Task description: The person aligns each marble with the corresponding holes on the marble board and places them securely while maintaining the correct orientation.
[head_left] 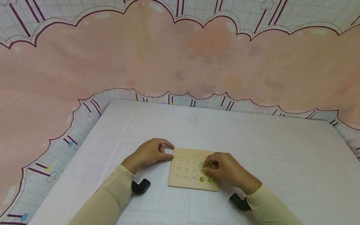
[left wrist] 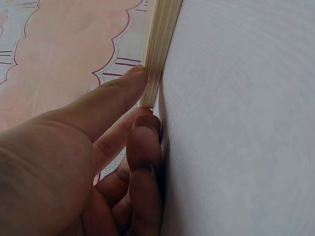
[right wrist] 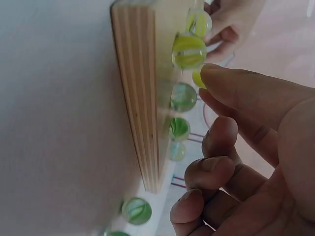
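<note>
A pale wooden board (head_left: 184,185) with rows of round hollows lies flat on the white table. My left hand (head_left: 151,151) holds its far left corner, thumb on the left edge and index finger at the corner; the other fingers curl beside it in the left wrist view. Over the board's right side, my right hand (head_left: 230,169) pinches a yellow marble (right wrist: 197,77) between thumb and index finger. Yellow marbles (right wrist: 189,50) and green marbles (right wrist: 179,129) sit on the board near its right edge. Two are plain at the near right, including one marble (head_left: 202,179).
Off the board, a loose green marble (right wrist: 137,210) rests on the table, with part of another at the frame's bottom. A white cloth (head_left: 258,141) covers the table. Behind hangs a pink patterned curtain (head_left: 171,57). Black wrist mounts (head_left: 141,186) stick out from both sleeves.
</note>
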Demonstrator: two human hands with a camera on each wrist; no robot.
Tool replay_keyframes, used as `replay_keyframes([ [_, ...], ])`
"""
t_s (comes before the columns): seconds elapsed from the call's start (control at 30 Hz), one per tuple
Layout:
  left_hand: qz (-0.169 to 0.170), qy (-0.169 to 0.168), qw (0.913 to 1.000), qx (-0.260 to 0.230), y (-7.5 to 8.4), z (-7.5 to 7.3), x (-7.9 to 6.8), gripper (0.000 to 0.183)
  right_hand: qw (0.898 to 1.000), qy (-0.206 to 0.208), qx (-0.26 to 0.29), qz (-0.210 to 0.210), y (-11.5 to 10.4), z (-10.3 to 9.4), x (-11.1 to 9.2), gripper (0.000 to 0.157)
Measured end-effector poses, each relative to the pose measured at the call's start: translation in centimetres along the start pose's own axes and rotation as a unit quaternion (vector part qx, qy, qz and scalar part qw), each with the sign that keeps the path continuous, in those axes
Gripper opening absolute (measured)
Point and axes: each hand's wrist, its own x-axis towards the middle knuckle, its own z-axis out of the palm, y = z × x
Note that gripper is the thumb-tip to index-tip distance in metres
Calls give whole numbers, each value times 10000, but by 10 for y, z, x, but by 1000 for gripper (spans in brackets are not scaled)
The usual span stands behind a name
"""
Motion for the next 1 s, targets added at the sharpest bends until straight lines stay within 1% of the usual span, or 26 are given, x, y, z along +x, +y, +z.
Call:
replay_keyframes([
  [0.17, 39, 10, 10000, 55, 0, 0, 0, 34, 10000, -36, -29, -57, -2, 4, 1, 10],
  [0.33, 21, 13, 10000, 76, -1, 1, 1, 34, 9999, -68, -77, 1, -2, 7, 1, 11],
  [0.5, 21, 45, 9999, 106, -2, 1, 0, 34, 9999, -81, -118, -40, -4, 8, 1, 11],
  [0.63, 8, 32, 9999, 99, -1, 1, 1, 34, 9998, -57, -168, 66, -4, 4, 1, 11],
  [0.73, 5, 40, 10000, 69, 0, 1, 1, 34, 9995, 53, -232, 207, -3, 0, -1, 11],
  [1.0, 82, 188, 9995, 235, 1, 3, 3, 34, 9984, 395, -328, 238, 10, -19, -10, 11],
])
